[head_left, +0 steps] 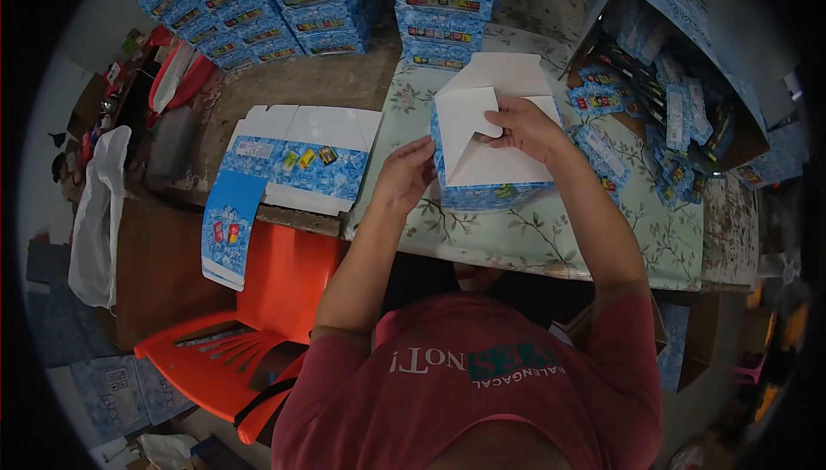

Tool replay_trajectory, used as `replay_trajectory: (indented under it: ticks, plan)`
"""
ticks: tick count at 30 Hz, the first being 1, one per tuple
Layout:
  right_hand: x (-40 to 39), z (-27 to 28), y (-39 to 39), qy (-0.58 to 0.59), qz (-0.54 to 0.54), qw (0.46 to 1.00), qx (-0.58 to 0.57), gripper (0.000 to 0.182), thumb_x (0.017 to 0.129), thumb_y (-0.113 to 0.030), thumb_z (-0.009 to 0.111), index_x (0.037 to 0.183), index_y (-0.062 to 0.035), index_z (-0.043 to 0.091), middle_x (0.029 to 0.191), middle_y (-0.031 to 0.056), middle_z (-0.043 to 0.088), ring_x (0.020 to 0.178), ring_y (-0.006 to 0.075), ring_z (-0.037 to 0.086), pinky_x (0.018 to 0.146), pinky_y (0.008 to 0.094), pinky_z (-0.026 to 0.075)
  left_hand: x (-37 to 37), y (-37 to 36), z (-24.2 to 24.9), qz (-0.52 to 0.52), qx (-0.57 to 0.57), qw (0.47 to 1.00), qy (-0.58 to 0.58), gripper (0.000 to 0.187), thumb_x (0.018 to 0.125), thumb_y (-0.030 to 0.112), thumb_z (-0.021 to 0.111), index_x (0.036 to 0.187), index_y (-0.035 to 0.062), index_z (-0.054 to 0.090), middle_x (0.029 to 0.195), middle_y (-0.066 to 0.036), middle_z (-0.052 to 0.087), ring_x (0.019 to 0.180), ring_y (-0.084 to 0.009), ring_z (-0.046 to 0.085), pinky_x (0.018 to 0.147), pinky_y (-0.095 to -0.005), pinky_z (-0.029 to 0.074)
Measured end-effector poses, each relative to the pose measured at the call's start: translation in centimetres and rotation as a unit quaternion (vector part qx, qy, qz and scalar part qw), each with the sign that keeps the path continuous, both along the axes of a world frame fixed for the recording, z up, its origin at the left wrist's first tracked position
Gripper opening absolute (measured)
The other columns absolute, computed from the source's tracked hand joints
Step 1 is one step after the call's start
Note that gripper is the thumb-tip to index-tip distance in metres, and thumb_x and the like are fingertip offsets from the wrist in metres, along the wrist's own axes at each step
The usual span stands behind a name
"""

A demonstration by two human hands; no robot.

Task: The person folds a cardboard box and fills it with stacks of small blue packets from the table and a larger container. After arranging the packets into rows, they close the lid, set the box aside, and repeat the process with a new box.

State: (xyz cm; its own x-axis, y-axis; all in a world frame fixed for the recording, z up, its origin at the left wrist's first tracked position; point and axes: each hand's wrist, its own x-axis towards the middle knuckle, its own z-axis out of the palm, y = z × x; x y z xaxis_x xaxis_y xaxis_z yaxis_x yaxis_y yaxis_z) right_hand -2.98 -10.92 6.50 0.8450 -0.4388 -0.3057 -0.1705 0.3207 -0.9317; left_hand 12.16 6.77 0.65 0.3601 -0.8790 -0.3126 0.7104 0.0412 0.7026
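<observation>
A blue-printed cardboard box (495, 197) stands in front of me on the flowered tablecloth, its white inner flaps facing up. My right hand (521, 128) reaches over the top and pinches a white flap (467, 113) between thumb and fingers. At the box's left edge, my left hand (406, 176) has its fingers bent together against the side wall; part of their grip is hidden. Left of the box lies a flat, unfolded carton (297, 160) with the same blue print, one panel hanging over the table edge.
Stacks of blue boxes (443, 5) line the back of the table. At the right, a tipped carton (688, 31) spills small blue packets (602, 151) onto the tablecloth (533, 250). An orange chair (284, 285) stands at the lower left, near a white bag (99, 220).
</observation>
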Motion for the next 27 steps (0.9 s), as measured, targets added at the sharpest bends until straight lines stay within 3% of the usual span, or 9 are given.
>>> replay_trajectory:
  ticks: [5,8,10,14,17,19,21,24,27]
  plan:
    - [-0.1,-1.4,0.5,0.068,0.027,0.997,0.013,0.03,0.092,-0.018,0.055,0.114,0.0025,0.054,0.097,0.0059,0.061,0.081,0.0132,0.063,0.069,0.0263,0.054,-0.6,0.3,-0.5,-0.107,-0.11,0.981,0.121,0.03,0.086,0.015,0.063,0.114,0.0037,0.056,0.095,-0.003,0.061,0.083,-0.0144,0.056,0.071,-0.0212,0.043]
    - [-1.1,1.0,2.8,0.079,-0.013,0.992,-0.101,0.026,0.091,-0.021,0.057,0.103,0.0013,0.059,0.088,0.006,0.062,0.073,0.01,0.061,0.063,0.0237,0.053,-2.3,1.0,2.8,0.008,-0.014,0.998,0.057,0.044,0.082,0.02,0.069,0.118,0.0013,0.052,0.1,-0.007,0.059,0.085,-0.0156,0.056,0.069,-0.0237,0.045]
    - [-2.5,5.5,4.4,0.129,0.061,0.96,-0.242,0.024,0.09,-0.025,0.058,0.09,-0.001,0.062,0.079,0.006,0.061,0.067,0.0075,0.059,0.058,0.0198,0.049,-2.0,1.9,2.8,0.066,0.125,0.93,-0.339,0.06,0.076,0.025,0.074,0.122,-0.0016,0.047,0.103,-0.011,0.056,0.087,-0.0173,0.056,0.07,-0.0275,0.047]
    - [-3.7,7.2,-0.9,0.049,-0.16,0.926,-0.339,0.037,0.088,-0.035,0.061,0.084,0.0009,0.065,0.07,0.0057,0.06,0.07,0.0099,0.059,0.058,0.0212,0.046,-0.6,3.1,3.8,-0.017,0.119,0.935,-0.332,0.067,0.073,0.028,0.077,0.123,-0.0042,0.046,0.102,-0.014,0.055,0.09,-0.0183,0.056,0.073,-0.0303,0.048]
    - [-2.1,4.5,-4.4,0.092,-0.109,0.911,-0.386,0.031,0.09,-0.033,0.059,0.098,-0.0033,0.064,0.087,0.0076,0.063,0.081,0.0122,0.06,0.072,0.024,0.048,-0.2,2.0,2.2,-0.025,0.133,0.904,-0.406,0.07,0.072,0.029,0.077,0.124,-0.0051,0.046,0.107,-0.016,0.055,0.093,-0.0201,0.056,0.073,-0.031,0.049]
    - [-1.2,3.0,-3.4,0.101,0.128,0.93,-0.328,0.047,0.089,-0.036,0.06,0.123,-0.0046,0.053,0.109,0.0116,0.061,0.1,0.0159,0.057,0.085,0.0271,0.044,-0.2,1.6,1.6,0.039,0.139,0.801,-0.581,0.07,0.072,0.029,0.077,0.125,-0.0058,0.046,0.113,-0.017,0.054,0.099,-0.022,0.055,0.079,-0.0304,0.047]
    - [-1.3,2.1,-3.1,0.112,0.22,0.92,-0.304,0.071,0.083,-0.039,0.065,0.138,-0.0066,0.035,0.126,0.0164,0.052,0.116,0.0238,0.051,0.091,0.031,0.042,0.0,1.1,0.0,0.082,0.116,0.809,-0.57,0.067,0.075,0.028,0.075,0.125,-0.0058,0.046,0.116,-0.017,0.054,0.103,-0.0228,0.055,0.083,-0.0305,0.046]
    - [-1.4,1.7,1.4,0.254,0.195,0.751,-0.577,0.09,0.07,-0.044,0.072,0.14,-0.0075,0.03,0.127,0.0242,0.048,0.117,0.0384,0.047,0.094,0.0379,0.041,0.0,0.5,-0.5,0.104,0.097,0.871,-0.47,0.062,0.08,0.028,0.07,0.126,-0.0051,0.046,0.122,-0.017,0.053,0.109,-0.0245,0.053,0.09,-0.031,0.043]
    - [-1.8,0.6,1.8,0.243,0.14,0.719,-0.636,0.087,0.071,-0.044,0.072,0.139,-0.0069,0.032,0.124,0.0227,0.051,0.115,0.0353,0.05,0.093,0.0364,0.042,-0.6,0.3,0.4,0.07,0.108,0.948,-0.29,0.061,0.084,0.032,0.066,0.128,-0.0036,0.045,0.125,-0.017,0.051,0.112,-0.0256,0.052,0.093,-0.0321,0.042]
